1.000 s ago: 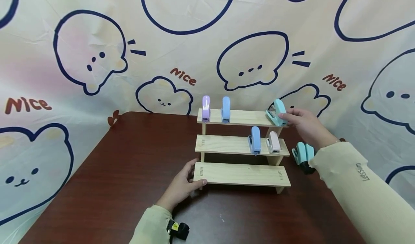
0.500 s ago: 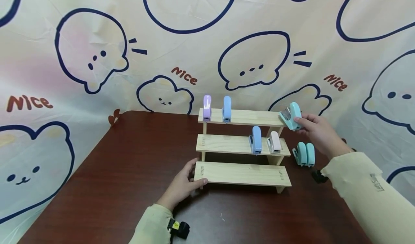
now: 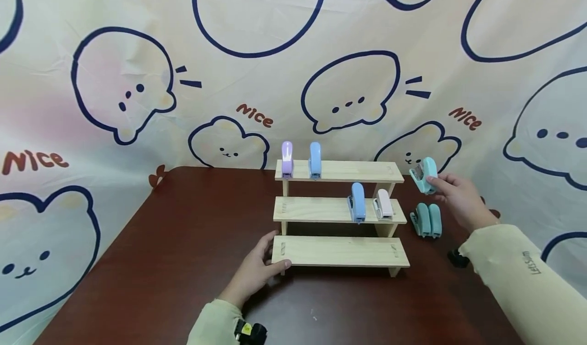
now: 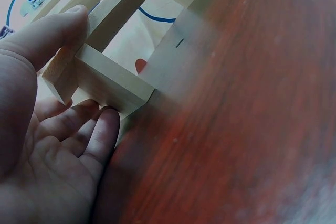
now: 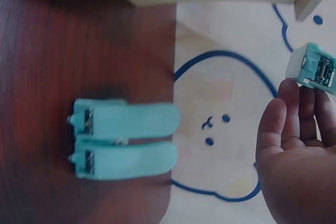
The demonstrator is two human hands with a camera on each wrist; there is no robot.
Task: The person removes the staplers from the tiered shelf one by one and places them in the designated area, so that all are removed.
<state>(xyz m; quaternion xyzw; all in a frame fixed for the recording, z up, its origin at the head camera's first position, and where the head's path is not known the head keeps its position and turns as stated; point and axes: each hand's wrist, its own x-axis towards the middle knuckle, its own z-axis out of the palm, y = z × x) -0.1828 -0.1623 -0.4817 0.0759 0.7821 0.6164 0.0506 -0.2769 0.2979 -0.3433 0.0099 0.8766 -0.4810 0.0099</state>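
A teal stapler [image 3: 426, 175] is pinched in my right hand [image 3: 464, 202], in the air to the right of the top tier of a three-tier wooden shelf [image 3: 339, 251]. In the right wrist view its end [image 5: 317, 69] shows at the right edge, above my fingertips. My left hand [image 3: 255, 274] grips the left end of the bottom tier. The left wrist view has the thumb [image 4: 60, 32] against the board, with the other fingers by the shelf's leg [image 4: 113, 80]. Two more teal staplers [image 5: 126, 159] stand side by side on the table, below my right hand.
A purple stapler [image 3: 287, 160] and a blue stapler [image 3: 315, 160] stand on the top tier's left part. Another blue stapler [image 3: 357, 203] and a whitish stapler [image 3: 383, 205] occupy the middle tier's right part. A patterned cloth [image 3: 257, 90] hangs behind the dark wooden table [image 3: 183, 243].
My right hand has carried the teal stapler off the top tier's right end, to the right and slightly down. My left hand keeps its grip on the shelf. The head view has tilted slightly.
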